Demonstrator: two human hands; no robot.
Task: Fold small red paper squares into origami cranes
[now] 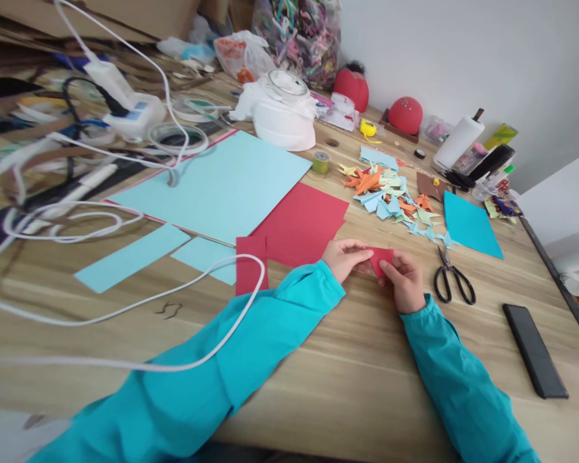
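The left hand point(345, 256) and right hand point(405, 283) each pinch one end of a small red paper point(381, 259), low over the table point(347, 360) near the scissors point(453, 280) (big red sheet point(302, 225) close by). It looks like folding; a neat crease needs the edges lined up.

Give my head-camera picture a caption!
Left hand and right hand pinch small red paper beside black scissors on wooden table.

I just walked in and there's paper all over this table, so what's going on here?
A person in teal sleeves pinches a small red paper between left hand and right hand at the wooden table. Black scissors lie just right of the hands, a phone farther right. Folded paper figures are piled behind.
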